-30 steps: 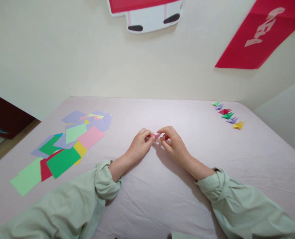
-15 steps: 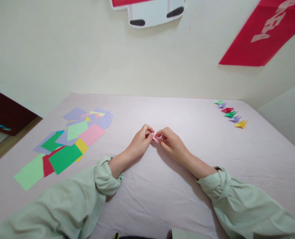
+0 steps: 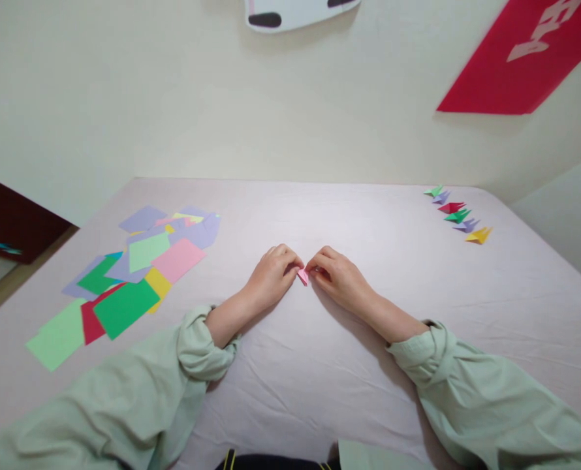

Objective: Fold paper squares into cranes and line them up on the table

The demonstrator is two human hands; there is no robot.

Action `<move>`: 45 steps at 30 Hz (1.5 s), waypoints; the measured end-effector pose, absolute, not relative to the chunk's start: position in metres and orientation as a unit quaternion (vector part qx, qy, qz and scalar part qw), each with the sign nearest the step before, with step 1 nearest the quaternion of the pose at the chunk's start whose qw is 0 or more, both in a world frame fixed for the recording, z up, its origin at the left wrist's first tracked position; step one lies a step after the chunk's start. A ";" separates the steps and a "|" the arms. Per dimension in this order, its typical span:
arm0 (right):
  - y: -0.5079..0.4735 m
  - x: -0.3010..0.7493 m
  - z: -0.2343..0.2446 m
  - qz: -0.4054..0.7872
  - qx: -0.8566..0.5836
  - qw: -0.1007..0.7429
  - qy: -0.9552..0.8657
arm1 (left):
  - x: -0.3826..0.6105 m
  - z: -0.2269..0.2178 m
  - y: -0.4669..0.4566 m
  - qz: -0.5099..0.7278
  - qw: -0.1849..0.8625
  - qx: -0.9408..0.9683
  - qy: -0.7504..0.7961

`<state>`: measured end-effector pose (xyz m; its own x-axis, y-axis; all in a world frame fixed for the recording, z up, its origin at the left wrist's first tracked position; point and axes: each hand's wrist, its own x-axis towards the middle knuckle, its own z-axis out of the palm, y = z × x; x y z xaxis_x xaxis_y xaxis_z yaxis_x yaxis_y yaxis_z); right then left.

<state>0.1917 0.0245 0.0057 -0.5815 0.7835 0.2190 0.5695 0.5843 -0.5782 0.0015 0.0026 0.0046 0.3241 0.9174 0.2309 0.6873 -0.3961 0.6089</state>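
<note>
A small folded pink paper piece (image 3: 303, 277) sits between my two hands at the middle of the table. My left hand (image 3: 272, 279) pinches its left side with closed fingers. My right hand (image 3: 336, 277) pinches its right side, fingers curled. Both hands rest low on the pale pink tablecloth (image 3: 320, 365). Most of the pink piece is hidden by my fingertips. Pale green sleeves, rolled at the wrist, cover both forearms.
A loose spread of coloured paper squares (image 3: 124, 274) in green, red, yellow, pink and lilac lies at the left. A row of several small folded paper pieces (image 3: 457, 214) lies at the far right corner. A cream wall with a red banner (image 3: 520, 59) stands behind.
The pink piece has been folded smaller and brought down to the cloth; my fingertips have closed in tighter on it. The view has tipped down a little.
</note>
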 end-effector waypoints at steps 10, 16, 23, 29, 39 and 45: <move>0.023 0.191 0.008 0.213 -0.383 0.218 -0.872 | -0.003 0.003 -0.013 0.227 0.137 0.830 0.490; 0.024 0.192 0.007 0.221 -0.371 0.217 -0.875 | 0.000 0.003 -0.013 0.219 0.143 0.820 0.509; 0.027 0.192 0.006 0.247 -0.372 0.218 -0.868 | -0.001 0.001 -0.014 0.229 0.143 0.814 0.515; 0.028 0.191 0.006 0.256 -0.380 0.220 -0.861 | 0.002 0.001 -0.014 0.241 0.140 0.804 0.525; 0.033 0.185 0.007 0.285 -0.430 0.213 -0.830 | 0.004 -0.001 -0.007 0.282 0.174 0.757 0.563; 0.033 0.183 0.006 0.290 -0.439 0.205 -0.825 | 0.005 -0.001 -0.006 0.279 0.179 0.747 0.576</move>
<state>0.1829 0.0333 0.0063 -0.5301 0.8438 0.0831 0.6066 0.4459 -0.6581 0.0050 -0.0063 -0.0013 0.1816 0.9606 0.2103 0.7609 -0.2727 0.5888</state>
